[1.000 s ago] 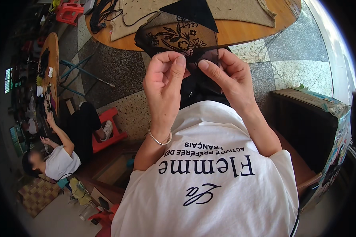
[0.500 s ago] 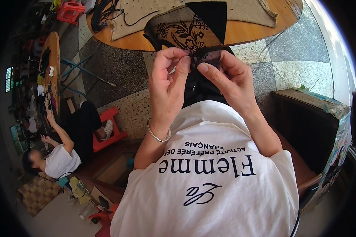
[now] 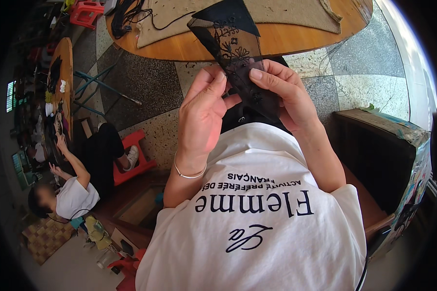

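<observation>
A strip of sheer black mesh fabric with dark floral embroidery and a solid black end stretches from my hands up over the near edge of the round wooden table. My right hand grips its right side, thumb on top and fingers behind. Beside the strip's left edge, my left hand is closed, thumb and forefinger pinched together. Whatever that pinch holds is too small to make out. Another left finger reaches toward the fabric's underside. The lower part of the strip hangs dark over my lap.
On the wooden table lie a beige cloth and a bundle of black cords. An open dark box stands at my right. Another person sits at far left by a red stool and a second table.
The fabric has turned and swung left, showing more of its length between my hands. My left hand has shifted slightly left and down, away from the right thumb.
</observation>
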A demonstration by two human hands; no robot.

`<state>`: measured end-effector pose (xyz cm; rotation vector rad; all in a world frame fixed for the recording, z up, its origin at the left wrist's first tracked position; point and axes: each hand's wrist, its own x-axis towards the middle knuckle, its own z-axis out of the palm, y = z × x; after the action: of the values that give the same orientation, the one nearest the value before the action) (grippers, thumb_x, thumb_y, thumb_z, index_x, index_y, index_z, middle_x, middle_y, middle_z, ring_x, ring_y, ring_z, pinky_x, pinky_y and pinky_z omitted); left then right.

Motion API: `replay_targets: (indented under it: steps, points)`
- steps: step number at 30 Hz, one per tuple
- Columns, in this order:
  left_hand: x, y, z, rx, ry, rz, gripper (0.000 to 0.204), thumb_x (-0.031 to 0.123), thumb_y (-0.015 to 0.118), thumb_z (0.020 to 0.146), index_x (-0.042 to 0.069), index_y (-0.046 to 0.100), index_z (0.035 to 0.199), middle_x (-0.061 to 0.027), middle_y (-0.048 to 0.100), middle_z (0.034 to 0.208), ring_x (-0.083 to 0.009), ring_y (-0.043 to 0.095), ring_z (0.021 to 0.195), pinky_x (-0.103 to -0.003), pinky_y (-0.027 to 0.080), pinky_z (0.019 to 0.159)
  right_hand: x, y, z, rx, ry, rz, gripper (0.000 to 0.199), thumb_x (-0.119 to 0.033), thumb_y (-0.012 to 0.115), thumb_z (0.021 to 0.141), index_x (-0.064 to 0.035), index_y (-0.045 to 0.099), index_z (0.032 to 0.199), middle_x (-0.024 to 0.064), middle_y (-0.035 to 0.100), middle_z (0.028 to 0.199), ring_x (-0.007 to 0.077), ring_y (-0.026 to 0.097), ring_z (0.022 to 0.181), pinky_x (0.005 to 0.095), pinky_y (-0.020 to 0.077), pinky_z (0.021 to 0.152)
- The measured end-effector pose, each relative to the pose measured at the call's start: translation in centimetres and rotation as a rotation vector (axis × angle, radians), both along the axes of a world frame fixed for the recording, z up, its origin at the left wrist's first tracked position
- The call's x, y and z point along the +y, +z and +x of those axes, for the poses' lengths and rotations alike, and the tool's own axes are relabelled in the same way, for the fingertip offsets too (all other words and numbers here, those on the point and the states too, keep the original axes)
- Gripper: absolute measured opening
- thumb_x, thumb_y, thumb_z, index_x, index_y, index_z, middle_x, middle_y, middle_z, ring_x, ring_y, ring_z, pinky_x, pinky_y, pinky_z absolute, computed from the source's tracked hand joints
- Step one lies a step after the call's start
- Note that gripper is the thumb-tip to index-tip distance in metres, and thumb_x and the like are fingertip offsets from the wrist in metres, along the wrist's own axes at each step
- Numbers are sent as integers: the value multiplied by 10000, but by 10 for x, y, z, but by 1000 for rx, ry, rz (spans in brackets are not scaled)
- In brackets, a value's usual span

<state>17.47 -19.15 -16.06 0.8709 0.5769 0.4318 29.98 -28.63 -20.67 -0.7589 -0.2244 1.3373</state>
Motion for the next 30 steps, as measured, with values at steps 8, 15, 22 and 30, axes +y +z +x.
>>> replay_targets:
  steps: [8, 15, 22, 30]
  points:
    - [3, -10, -3, -91, 39, 37, 93, 106, 461, 951, 48, 492, 1017, -48, 558, 1024, -128, 530, 958, -312, 424, 879, 1, 4, -3, -137, -51, -80, 131, -122, 575, 896, -20, 604, 973, 25, 647, 892, 52, 600, 778, 193, 487, 697]
    - [1, -8, -2, -80, 76, -6, 81, 91, 476, 946, 47, 499, 1010, -48, 561, 1007, -119, 537, 927, -294, 427, 874, 1, 4, -4, -168, -93, 13, 129, -112, 584, 894, -17, 605, 978, 27, 653, 907, 56, 607, 794, 187, 487, 714]
    - [-3, -8, -1, -62, 113, 80, 97, 85, 508, 935, 36, 532, 1014, -41, 574, 976, -103, 548, 895, -279, 450, 848, -2, 10, -1, -385, -108, -86, 135, -133, 575, 907, -24, 602, 983, -15, 604, 805, 25, 544, 694, 160, 429, 615]
    - [-7, -8, 2, 99, 230, 446, 126, 78, 580, 902, 6, 577, 1005, -22, 599, 904, -67, 576, 815, -220, 493, 744, -17, 31, -7, -755, -507, -26, 260, -89, 539, 921, -22, 488, 1167, -14, 517, 784, 14, 445, 616, 158, 329, 519]
